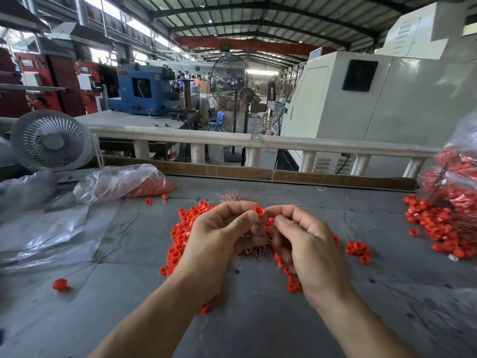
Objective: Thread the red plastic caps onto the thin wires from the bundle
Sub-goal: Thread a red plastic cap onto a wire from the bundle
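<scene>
My left hand (219,236) pinches a red plastic cap (258,211) between thumb and forefinger, and its lower fingers curl round a bundle of thin copper-coloured wires (238,198) whose ends fan out above and below the fist. My right hand (304,241) meets it fingertip to fingertip at the cap, its fingers curled; what it pinches is too thin to make out. A heap of loose red caps (180,239) lies on the grey table (258,319) under and around both hands.
A clear bag with red caps (144,186) lies at the left, crumpled plastic sheets (44,228) beside it. One cap on a wire (60,284) lies front left. Finished caps on wires (444,228) pile up at the right by a full bag (456,174). A small grey fan (51,140) stands back left.
</scene>
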The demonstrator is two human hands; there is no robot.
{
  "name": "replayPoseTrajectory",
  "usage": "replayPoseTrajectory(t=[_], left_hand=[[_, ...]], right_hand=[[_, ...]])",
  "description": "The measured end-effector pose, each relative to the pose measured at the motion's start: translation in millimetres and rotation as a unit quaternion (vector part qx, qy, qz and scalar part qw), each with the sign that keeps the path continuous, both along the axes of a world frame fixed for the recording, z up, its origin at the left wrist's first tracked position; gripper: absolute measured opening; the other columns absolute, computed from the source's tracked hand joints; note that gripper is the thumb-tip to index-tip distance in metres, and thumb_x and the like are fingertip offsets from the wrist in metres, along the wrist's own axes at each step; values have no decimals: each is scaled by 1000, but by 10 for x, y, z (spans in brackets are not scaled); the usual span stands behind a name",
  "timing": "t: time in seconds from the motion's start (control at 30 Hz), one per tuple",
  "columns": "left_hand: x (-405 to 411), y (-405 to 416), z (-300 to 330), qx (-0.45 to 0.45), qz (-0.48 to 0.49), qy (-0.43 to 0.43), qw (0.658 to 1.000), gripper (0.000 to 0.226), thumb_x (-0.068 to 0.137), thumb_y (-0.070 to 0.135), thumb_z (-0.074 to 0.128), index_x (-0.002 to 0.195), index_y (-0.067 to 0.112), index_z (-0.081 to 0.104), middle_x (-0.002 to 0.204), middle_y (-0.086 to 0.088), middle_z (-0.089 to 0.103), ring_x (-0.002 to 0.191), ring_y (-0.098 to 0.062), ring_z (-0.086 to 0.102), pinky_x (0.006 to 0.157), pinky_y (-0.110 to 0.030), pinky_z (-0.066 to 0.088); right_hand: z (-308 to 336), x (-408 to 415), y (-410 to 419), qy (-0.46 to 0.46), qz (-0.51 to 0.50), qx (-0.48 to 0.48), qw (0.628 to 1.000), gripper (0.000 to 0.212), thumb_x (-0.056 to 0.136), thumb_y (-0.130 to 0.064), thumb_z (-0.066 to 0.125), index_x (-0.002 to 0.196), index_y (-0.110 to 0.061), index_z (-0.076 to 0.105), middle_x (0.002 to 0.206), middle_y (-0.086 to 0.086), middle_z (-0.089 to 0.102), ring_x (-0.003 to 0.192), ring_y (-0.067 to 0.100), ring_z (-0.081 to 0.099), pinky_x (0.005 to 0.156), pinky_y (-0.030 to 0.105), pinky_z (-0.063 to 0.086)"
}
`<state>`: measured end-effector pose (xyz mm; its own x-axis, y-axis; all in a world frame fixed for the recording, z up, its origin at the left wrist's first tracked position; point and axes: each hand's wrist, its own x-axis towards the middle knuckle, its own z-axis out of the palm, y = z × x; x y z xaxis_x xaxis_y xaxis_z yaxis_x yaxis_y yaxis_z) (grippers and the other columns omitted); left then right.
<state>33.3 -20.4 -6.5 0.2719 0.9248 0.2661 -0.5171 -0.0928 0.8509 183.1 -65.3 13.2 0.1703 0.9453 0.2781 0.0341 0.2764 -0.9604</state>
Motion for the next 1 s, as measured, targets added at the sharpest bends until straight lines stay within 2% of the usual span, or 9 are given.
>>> replayPoseTrajectory(t=[0.2, 0.3, 0.47, 0.53, 0.6, 0.7, 0.8, 0.9, 1.0], left_hand=[[-10, -13, 27, -6, -5, -13, 1000, 37, 78, 25, 82, 107, 4, 74, 108, -22, 75, 84, -24, 74, 74, -31, 60], [-7, -26, 43, -12, -11, -20, 1000, 38, 78, 25, 82, 107, 3, 72, 105, -24, 75, 85, -29, 74, 75, -36, 61], [-22, -38, 59, -26, -29, -44, 998, 18, 88, 15, 73, 103, 6, 74, 111, -30, 72, 95, -33, 76, 74, -30, 61], [-26, -37, 65, -32, -35, -53, 998, 15, 90, 12, 70, 103, 5, 73, 112, -31, 71, 99, -35, 75, 76, -30, 62], [-26, -34, 66, -31, -30, -56, 998, 15, 91, 10, 68, 103, 3, 72, 112, -30, 71, 100, -36, 75, 77, -30, 62], [-38, -28, 67, -34, -12, -53, 998, 17, 91, 10, 68, 106, 2, 70, 112, -29, 72, 103, -36, 74, 77, -30, 61], [-56, -25, 63, -37, 7, -51, 998, 20, 89, 11, 70, 106, 2, 70, 111, -27, 73, 104, -36, 74, 79, -30, 61], [-55, -30, 61, -39, 23, -43, 998, 19, 87, 13, 72, 103, 3, 71, 109, -26, 74, 102, -35, 74, 78, -30, 62], [-49, -35, 66, -39, 36, -35, 998, 19, 84, 15, 73, 100, 5, 72, 107, -25, 74, 101, -34, 75, 77, -30, 62]], right_hand=[[6, -22, 10, 35, 24, -22, 999, 22, 103, -8, 52, 102, -15, 73, 61, -4, 64, 44, 0, 50, 38, 13, 34], [4, -34, 4, 19, 31, -27, 999, 23, 103, -9, 51, 101, -17, 73, 63, -4, 70, 45, 0, 54, 38, 14, 34], [24, -17, -10, 6, 46, -23, 999, 32, 104, -8, 49, 92, -20, 76, 69, 0, 74, 49, 9, 59, 38, 14, 37], [25, 6, 2, -2, 19, -30, 999, 31, 104, -11, 50, 91, -22, 76, 78, 5, 77, 53, 20, 67, 38, 15, 38], [12, 56, 37, -16, -50, -28, 998, 25, 105, -18, 52, 92, -21, 74, 84, 2, 79, 61, 23, 74, 39, 16, 39], [-8, 229, 106, -96, -172, 7, 980, 20, 102, -28, 58, 87, -27, 71, 80, -9, 77, 63, 14, 74, 57, 26, 50], [-55, 462, 189, -242, -241, -8, 940, 21, 95, -29, 66, 74, -29, 70, 69, -16, 72, 58, 6, 67, 59, 30, 50], [-116, 605, 245, -357, -237, -68, 901, 19, 87, -28, 74, 68, -30, 71, 66, -27, 67, 60, 1, 63, 58, 24, 47], [-151, 615, 249, -412, -196, -112, 883, 19, 82, -30, 80, 71, -43, 72, 66, -32, 65, 64, -3, 61, 57, 24, 43]])
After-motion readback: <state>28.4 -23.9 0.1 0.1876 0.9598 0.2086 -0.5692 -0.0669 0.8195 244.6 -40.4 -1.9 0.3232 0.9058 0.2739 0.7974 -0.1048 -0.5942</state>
